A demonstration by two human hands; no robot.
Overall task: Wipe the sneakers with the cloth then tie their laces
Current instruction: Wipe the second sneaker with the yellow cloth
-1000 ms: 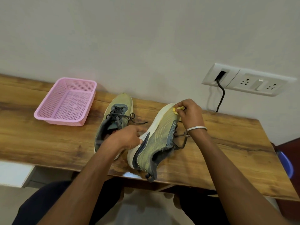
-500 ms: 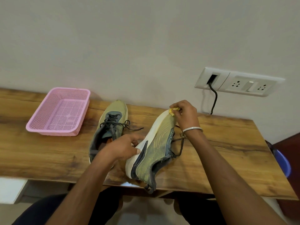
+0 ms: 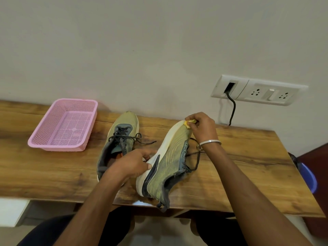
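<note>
From where I sit the feed is evenly lit and fairly bright, a soft indoor light with no hard glare. The wall (image 3: 142, 41) shades slightly darker toward 10 o'clock and 2 o'clock. Shadows are faint: the pink basket (image 3: 65, 125) throws a soft one toward 3 o'clock on the wall, and the black cable (image 3: 232, 110) has a pale double just at its 9 o'clock side. The desk (image 3: 248, 174) carries a small bright reflection at its near edge, about 6 o'clock. Wide-angle bending curves the desk's edges and tilts the socket plate (image 3: 259, 90). My left hand (image 3: 133, 164) looks slightly smeared; the centre reads sharp.
</note>
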